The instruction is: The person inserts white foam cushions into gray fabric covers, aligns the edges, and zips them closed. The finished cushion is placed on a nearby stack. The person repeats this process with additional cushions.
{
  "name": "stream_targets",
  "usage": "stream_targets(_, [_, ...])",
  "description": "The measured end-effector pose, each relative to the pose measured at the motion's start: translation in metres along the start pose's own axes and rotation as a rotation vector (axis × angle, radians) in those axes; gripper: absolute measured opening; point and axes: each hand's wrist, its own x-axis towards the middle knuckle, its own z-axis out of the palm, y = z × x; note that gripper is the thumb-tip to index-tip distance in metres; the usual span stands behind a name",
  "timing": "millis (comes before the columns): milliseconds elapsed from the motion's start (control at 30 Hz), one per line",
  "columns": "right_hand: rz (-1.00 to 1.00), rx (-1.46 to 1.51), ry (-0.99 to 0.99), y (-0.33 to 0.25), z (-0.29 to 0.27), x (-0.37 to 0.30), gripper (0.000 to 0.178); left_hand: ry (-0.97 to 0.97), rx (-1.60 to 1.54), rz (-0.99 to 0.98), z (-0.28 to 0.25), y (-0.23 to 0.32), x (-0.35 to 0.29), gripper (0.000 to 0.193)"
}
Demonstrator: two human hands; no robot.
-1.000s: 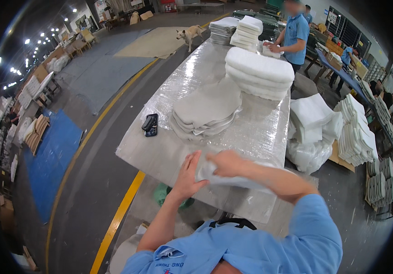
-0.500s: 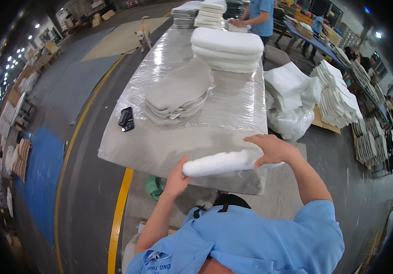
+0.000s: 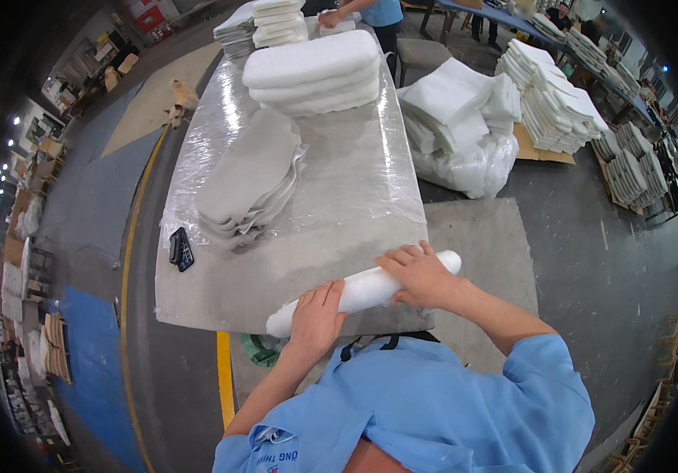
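Note:
A long, thick piece of white wadding [image 3: 366, 290] lies slanted along the near edge of the table [image 3: 354, 189], looking like a roll or a pad seen edge-on. Its left part is under my left hand [image 3: 317, 317], whose fingers bend over the top. Nearer its right end, my right hand [image 3: 420, 276] grips it, fingers over the far side and thumb in front. Beyond my hands is a loose stack of grey rounded sheets [image 3: 248, 169], and behind it a stack of thick white pads [image 3: 313, 75].
A black handheld device [image 3: 181, 251] rests at the table's left edge. Right of the table stand plastic-wrapped white wadding [image 3: 465, 118] and piled white pads [image 3: 548, 94]. A co-worker's arm [image 3: 345, 11] reaches over the far end. A dog [image 3: 181, 101] is on the floor at left.
The wadding has turned, its right end now farther out, and looks longer and more evenly round. Both hands have moved from its ends onto its top. The whole view has shifted.

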Motion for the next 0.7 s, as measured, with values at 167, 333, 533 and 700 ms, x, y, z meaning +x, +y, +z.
stream_targets(167, [-0.131, 0.191, -0.435, -0.008, 0.020, 0.013, 0.096, -0.159, 0.036, -0.104, 0.026, 0.013, 0.007, 0.069])
stream_targets(333, [-0.138, 0.343, -0.664, 0.036, 0.013, 0.027, 0.103, -0.123, 0.086, -0.096, 0.038, 0.022, -0.004, 0.066])
stream_targets(533, [0.285, 0.674, -0.449, 0.117, -0.032, -0.003, 0.078, -0.129, 0.060, -0.154, 0.013, 0.010, -0.002, 0.057])
stream_targets(700, [0.281, 0.888, -0.643, 0.125, -0.003, -0.020, 0.072, -0.154, 0.019, -0.213, -0.015, 0.008, -0.006, 0.051])
